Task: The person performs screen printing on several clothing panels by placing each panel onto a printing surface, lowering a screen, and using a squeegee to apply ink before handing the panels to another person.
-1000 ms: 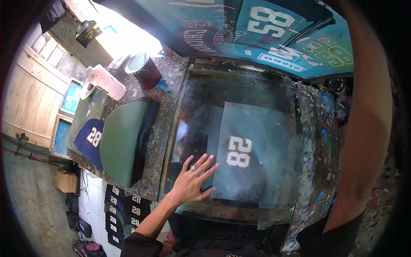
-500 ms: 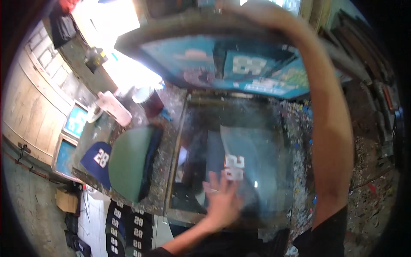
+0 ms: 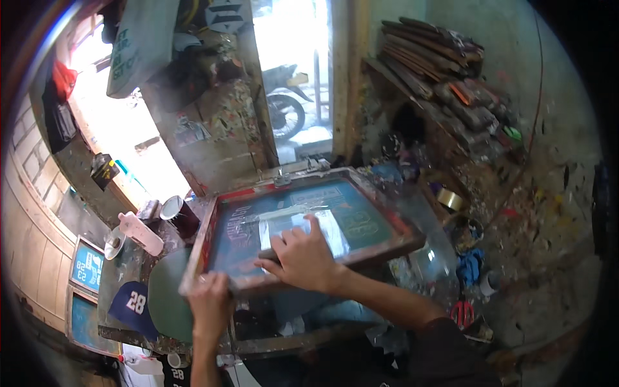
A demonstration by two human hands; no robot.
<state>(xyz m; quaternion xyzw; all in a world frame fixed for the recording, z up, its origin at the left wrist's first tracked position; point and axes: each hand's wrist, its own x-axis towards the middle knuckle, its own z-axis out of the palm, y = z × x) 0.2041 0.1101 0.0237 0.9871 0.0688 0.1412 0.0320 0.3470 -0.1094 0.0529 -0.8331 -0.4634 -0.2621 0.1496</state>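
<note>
A wood-framed printing screen [image 3: 405,235] lies tilted over the glass-topped board [image 3: 429,255], its front raised. My left hand [image 3: 209,303] has its fingers wrapped over the front-left corner of the frame. My right hand [image 3: 300,255] is curled on the blue mesh, over a pale shiny patch [image 3: 332,238]; something dark under its fingers is too hidden to make out. To the left lie a green half-round piece [image 3: 167,297] and a navy piece [image 3: 126,303] printed with white figures. The grey piece on the board is mostly hidden by the screen.
A pink bottle [image 3: 145,238], a dark red can [image 3: 180,222] and a pale dish [image 3: 113,244] stand at left. On the right are a tape roll [image 3: 448,198], red scissors [image 3: 461,314] and shelved squeegees [image 3: 429,55]. Small screens [image 3: 87,263] lean at far left; a motorbike shows outside.
The raised screen has come down over the board. My right hand moved from high up onto its mesh; my left hand moved from the board to the frame's corner. The view has lifted.
</note>
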